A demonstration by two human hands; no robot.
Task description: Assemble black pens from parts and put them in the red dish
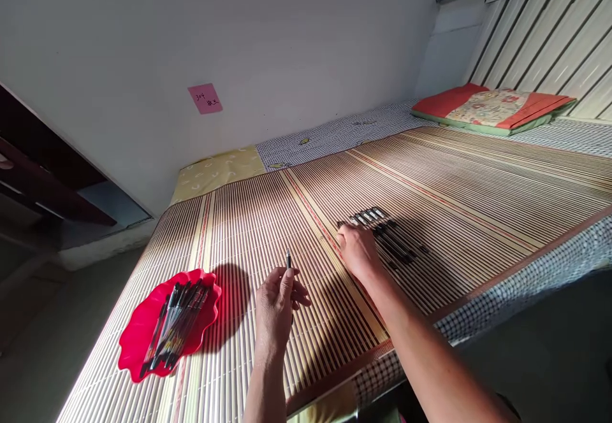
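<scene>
My left hand (277,299) is closed around a slim pen (289,259), held upright with its bare tip pointing up. Over the mat, my right hand (357,249) pinches a small dark piece, which looks like a pen cap (341,224), at the left end of a short row. That row of black pen caps (369,216) with pale clips lies just beyond my fingers. Several dark pen barrels (396,243) lie beside it, partly hidden by my right hand. Left of my left hand, a red scalloped dish (131,334) holds several capped black pens (179,324).
A striped bamboo mat (248,225) covers the bed, with a brown-bound front edge (502,260). Folded red and floral bedding (497,107) lies at the far right by a slatted headboard (549,34). A pink note (205,98) is stuck to the wall.
</scene>
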